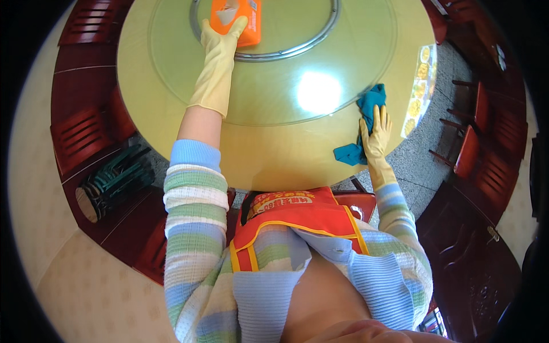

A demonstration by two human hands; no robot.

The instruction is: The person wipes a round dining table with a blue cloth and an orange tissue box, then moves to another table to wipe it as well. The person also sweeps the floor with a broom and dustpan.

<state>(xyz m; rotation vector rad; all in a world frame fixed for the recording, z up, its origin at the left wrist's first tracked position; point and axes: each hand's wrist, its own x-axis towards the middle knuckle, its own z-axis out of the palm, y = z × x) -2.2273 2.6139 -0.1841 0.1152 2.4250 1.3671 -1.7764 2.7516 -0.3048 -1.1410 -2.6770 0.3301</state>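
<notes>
A cream rubber glove covers my left hand (223,36), whose thumb and fingers grip the near end of an orange tissue pack (251,25). The pack lies within a metal ring (300,50) seen at the glass turntable (274,98) of a round yellow table (274,158). My right hand (377,133), in a matching glove, rests with spread fingers on a crumpled teal cloth (373,100) near the table's right edge. Part of the cloth (349,154) sticks out to the left of that hand. The palm hides some of it.
Dark red wooden chairs (81,139) stand along the left wall, and more chairs (467,150) are at the right. A bundle of green-framed folded stools (120,180) is at the lower left. Food pictures (416,98) show along the table's right rim. Bright glare lies on the glass.
</notes>
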